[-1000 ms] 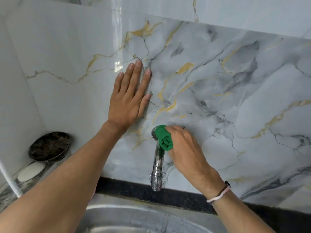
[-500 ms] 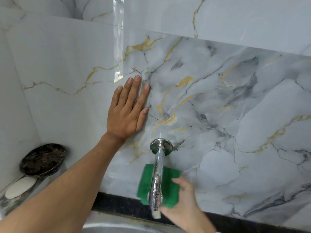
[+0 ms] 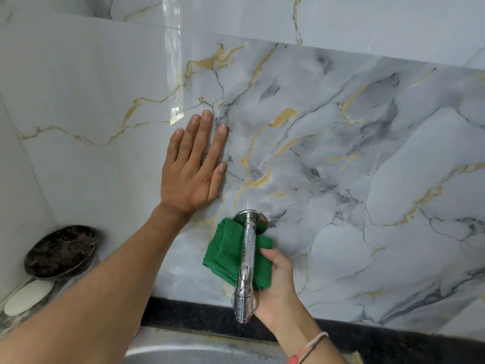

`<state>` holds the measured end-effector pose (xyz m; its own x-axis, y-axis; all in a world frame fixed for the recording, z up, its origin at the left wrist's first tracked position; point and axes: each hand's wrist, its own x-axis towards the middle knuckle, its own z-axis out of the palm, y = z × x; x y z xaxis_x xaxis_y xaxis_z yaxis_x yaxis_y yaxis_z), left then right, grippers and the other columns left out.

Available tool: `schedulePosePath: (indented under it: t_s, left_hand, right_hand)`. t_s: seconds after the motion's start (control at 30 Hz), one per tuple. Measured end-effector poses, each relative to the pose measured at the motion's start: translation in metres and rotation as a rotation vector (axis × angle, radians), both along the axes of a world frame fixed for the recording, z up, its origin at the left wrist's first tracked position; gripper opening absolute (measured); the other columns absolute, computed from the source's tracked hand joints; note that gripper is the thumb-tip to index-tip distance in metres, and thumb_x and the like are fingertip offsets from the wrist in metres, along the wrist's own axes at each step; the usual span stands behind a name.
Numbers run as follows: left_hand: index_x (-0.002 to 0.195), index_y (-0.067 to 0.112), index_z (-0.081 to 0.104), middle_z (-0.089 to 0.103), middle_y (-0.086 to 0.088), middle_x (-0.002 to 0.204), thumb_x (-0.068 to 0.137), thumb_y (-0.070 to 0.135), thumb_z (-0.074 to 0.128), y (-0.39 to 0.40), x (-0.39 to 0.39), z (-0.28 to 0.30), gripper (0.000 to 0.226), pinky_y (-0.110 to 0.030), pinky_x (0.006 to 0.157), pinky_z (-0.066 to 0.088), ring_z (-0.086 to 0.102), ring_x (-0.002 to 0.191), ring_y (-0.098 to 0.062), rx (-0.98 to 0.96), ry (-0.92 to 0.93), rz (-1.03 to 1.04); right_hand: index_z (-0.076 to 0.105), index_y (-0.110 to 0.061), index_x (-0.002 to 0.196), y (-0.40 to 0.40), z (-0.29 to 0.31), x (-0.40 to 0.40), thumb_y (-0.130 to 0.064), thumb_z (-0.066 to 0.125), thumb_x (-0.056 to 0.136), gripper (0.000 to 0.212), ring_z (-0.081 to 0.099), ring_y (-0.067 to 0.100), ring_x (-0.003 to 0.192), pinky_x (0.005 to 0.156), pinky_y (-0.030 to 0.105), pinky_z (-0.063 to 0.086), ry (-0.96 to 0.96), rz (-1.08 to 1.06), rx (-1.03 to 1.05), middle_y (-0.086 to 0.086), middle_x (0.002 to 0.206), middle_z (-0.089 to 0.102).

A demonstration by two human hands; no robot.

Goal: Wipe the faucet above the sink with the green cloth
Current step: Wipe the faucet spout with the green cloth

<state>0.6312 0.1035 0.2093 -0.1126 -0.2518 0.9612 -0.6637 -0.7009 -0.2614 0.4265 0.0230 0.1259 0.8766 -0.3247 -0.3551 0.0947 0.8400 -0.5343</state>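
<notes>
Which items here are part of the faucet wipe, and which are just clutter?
In the job: faucet, green cloth, right hand holding it, sink.
Lying about: dark dish, white soap. Left hand rests flat on the wall.

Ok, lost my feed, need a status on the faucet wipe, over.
Left hand flat on wall, open. Right hand holds green cloth behind faucet spout, mid-wipe. Nothing in the way.
</notes>
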Motion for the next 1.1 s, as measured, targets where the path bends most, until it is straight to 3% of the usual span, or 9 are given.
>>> schedulePosePath:
  t_s: [0.07,0.2,0.3,0.4,0.47,0.67,0.8,0.93,1.1]
  left_hand:
    - [0.162,0.013,0.026,0.023,-0.017,0.166,0.103,0.035,0.030,0.000,0.000,-0.001,0.063,-0.046,0.129,0.022,0.027,0.156,-0.033,-0.001,0.003,-0.006]
    - [0.162,0.014,0.027,0.023,-0.015,0.167,0.103,0.035,0.033,-0.001,0.000,-0.002,0.063,-0.046,0.128,0.024,0.022,0.158,-0.030,-0.001,0.020,-0.025]
    - [0.161,0.014,0.029,0.021,-0.015,0.168,0.102,0.035,0.034,-0.002,0.001,-0.003,0.063,-0.047,0.128,0.025,0.019,0.159,-0.029,-0.006,0.018,-0.021]
    - [0.161,0.014,0.029,0.022,-0.015,0.168,0.101,0.034,0.035,-0.002,0.001,-0.002,0.064,-0.047,0.128,0.026,0.020,0.158,-0.029,-0.010,0.022,-0.029]
    - [0.161,0.014,0.029,0.022,-0.015,0.167,0.100,0.034,0.037,-0.002,0.001,-0.003,0.065,-0.048,0.127,0.027,0.020,0.158,-0.029,-0.008,0.027,-0.021]
    - [0.161,0.014,0.029,0.022,-0.015,0.167,0.102,0.035,0.034,-0.001,0.000,-0.002,0.063,-0.046,0.129,0.024,0.019,0.158,-0.029,-0.009,0.020,-0.007]
    - [0.162,0.014,0.026,0.021,-0.015,0.167,0.103,0.036,0.030,-0.001,0.000,-0.002,0.063,-0.044,0.131,0.019,0.020,0.158,-0.029,0.002,0.019,-0.007]
    - [0.162,0.014,0.026,0.021,-0.015,0.167,0.103,0.035,0.030,-0.001,0.000,-0.001,0.063,-0.044,0.131,0.019,0.022,0.157,-0.030,-0.009,0.013,0.007]
    - [0.162,0.012,0.026,0.031,-0.019,0.164,0.101,0.034,0.033,-0.001,-0.005,0.001,0.065,-0.048,0.125,0.028,0.035,0.152,-0.035,-0.007,0.001,0.006]
  right_hand:
    - [0.077,-0.004,0.094,-0.001,0.005,-0.010,-0.023,0.060,0.072,0.034,0.072,0.038,0.085,0.082,0.048,0.058,0.038,-0.067,-0.068,0.021,0.089,0.080]
    - [0.073,-0.020,0.083,-0.014,0.030,-0.035,-0.020,0.055,0.078,0.019,0.067,0.028,0.072,0.060,0.033,0.053,0.126,-0.373,-0.442,0.001,0.064,0.078]
    - [0.074,-0.029,0.084,-0.011,0.066,-0.037,-0.025,0.048,0.075,0.028,0.069,0.026,0.082,0.063,0.033,0.055,0.126,-0.522,-1.146,-0.001,0.080,0.076]
    - [0.067,-0.029,0.106,0.009,0.084,-0.018,-0.036,0.041,0.076,0.040,0.058,0.016,0.106,0.087,0.031,0.052,0.338,-0.256,-2.041,-0.008,0.113,0.065]
    - [0.066,-0.026,0.108,0.023,0.087,-0.007,-0.050,0.039,0.075,0.049,0.051,0.018,0.116,0.095,0.036,0.050,0.478,-0.107,-2.340,-0.006,0.123,0.055]
    - [0.075,-0.019,0.099,0.043,0.075,-0.011,-0.090,0.019,0.077,0.093,0.049,0.022,0.117,0.109,0.040,0.041,0.487,-0.012,-2.402,0.000,0.117,0.061]
    - [0.066,-0.017,0.109,0.048,0.076,-0.003,-0.056,0.046,0.086,0.049,0.055,0.027,0.108,0.096,0.045,0.049,0.589,-0.141,-2.420,0.004,0.111,0.061]
    - [0.061,-0.013,0.122,0.052,0.061,-0.001,-0.036,0.055,0.074,0.054,0.041,0.032,0.132,0.107,0.055,0.041,0.681,-0.098,-2.409,0.008,0.133,0.051]
    - [0.066,-0.013,0.123,0.053,0.045,-0.005,-0.022,0.063,0.069,0.056,0.041,0.031,0.138,0.109,0.045,0.047,0.623,-0.245,-2.325,0.008,0.140,0.055]
